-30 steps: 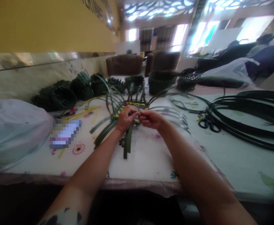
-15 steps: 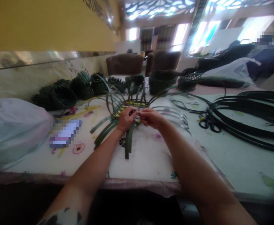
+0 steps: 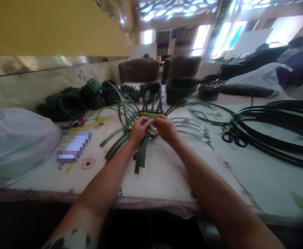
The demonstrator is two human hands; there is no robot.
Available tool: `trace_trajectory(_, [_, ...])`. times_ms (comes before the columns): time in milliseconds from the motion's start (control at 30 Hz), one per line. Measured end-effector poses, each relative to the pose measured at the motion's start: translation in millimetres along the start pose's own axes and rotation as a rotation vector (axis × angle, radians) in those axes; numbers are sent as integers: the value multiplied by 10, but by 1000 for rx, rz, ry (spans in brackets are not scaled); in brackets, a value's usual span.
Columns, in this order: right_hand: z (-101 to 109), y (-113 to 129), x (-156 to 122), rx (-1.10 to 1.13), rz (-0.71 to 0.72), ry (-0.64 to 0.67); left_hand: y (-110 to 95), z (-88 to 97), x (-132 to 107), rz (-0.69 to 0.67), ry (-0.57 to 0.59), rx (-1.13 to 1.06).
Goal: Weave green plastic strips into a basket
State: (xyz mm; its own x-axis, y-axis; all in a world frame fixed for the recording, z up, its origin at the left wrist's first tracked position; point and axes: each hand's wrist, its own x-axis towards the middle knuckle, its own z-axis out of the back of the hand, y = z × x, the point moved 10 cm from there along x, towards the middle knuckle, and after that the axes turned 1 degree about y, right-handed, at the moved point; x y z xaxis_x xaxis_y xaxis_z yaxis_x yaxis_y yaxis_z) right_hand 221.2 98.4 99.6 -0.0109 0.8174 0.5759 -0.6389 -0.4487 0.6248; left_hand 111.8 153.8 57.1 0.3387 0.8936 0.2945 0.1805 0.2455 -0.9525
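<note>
A flat woven base of green strips (image 3: 154, 112), with yellow and pink strips laced along its edges, lies on the table. Long loose green ends (image 3: 141, 157) fan out from it on all sides. My left hand (image 3: 140, 129) rests on its near left part, thumb and fingertips pinched closed. Close beside it, my right hand (image 3: 165, 128) is closed too, its fingertips almost meeting those of the left over the weave. A small pale green bit shows between the fingertips, too small to make out exactly. My hands cover the middle of the weave.
Black-handled scissors (image 3: 234, 137) lie right of the weave, beside large coils of dark green strip (image 3: 278, 128). Several dark green woven baskets (image 3: 181, 90) line the back. A phone (image 3: 73, 147), yellow strips (image 3: 97, 122) and a white plastic bag (image 3: 16, 145) are on the left.
My right hand has turned over, its knuckles now higher and its wrist bent more. The left hand stays about where it was. The near loose ends have swung slightly left.
</note>
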Motion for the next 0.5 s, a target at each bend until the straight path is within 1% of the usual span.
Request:
trace_trajectory(100, [-154, -318, -51, 433, -329, 102, -96, 16, -19, -110, -16, 67])
trace_trajectory(133, [-213, -373, -84, 539, -411, 140, -112, 10, -25, -135, -16, 92])
trace_trajectory(167, [-249, -392, -107, 613, -454, 167, -124, 0, -30, -158, -14, 114])
trace_trajectory(267, [-271, -343, -121, 729, -447, 202, -140, -20, -36, -206, -10, 150])
trace_trajectory(367, [-268, -336, -129, 793, -466, 167, -150, -33, -26, -240, 4, 172])
trace_trajectory(433, [-225, -315, -107, 730, -435, 119, -158, -26, -11, -257, 5, 180])
trace_trajectory(467, [-162, -273, -77, 635, -373, 78, -149, -17, 1, -249, 2, 181])
trace_trajectory(500, [-77, -196, -42, 507, -278, 27, -130, -9, 14, -228, 2, 179])
